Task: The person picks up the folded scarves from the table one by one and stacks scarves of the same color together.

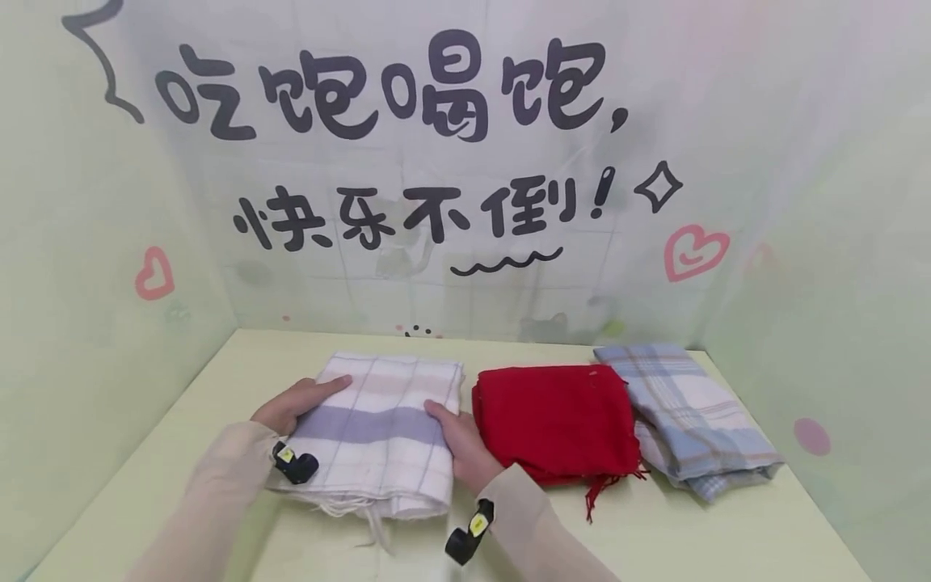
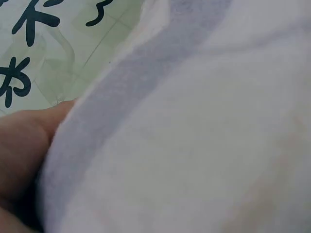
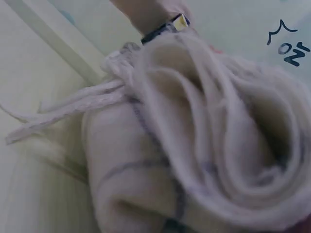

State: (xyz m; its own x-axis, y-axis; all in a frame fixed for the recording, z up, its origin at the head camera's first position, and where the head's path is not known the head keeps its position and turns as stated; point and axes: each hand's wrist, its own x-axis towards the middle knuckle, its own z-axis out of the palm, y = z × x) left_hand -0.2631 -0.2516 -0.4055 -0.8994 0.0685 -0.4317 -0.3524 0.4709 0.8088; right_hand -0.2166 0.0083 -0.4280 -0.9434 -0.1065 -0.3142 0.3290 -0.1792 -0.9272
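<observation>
A folded white scarf (image 1: 371, 465) with lavender and pale pink stripes is held between both hands, its fringe (image 1: 374, 521) hanging at the near edge. The left hand (image 1: 294, 404) grips its left side, thumb on top and the other fingers hidden beneath. On the opposite side, the right hand (image 1: 467, 449) grips the edge with its thumb over the cloth. White scarf cloth (image 2: 194, 126) fills most of the left wrist view. Rolled layers of the scarf (image 3: 131, 141) show end-on in the right wrist view. Whether it touches the table is unclear.
Just right of the right hand lies a folded red scarf (image 1: 556, 420) with tassels. Beyond it, a blue-and-white plaid scarf (image 1: 698, 420) lies near the table's right edge. Printed cloth walls (image 1: 465, 299) enclose the pale yellow table (image 1: 349, 558) at the back and sides.
</observation>
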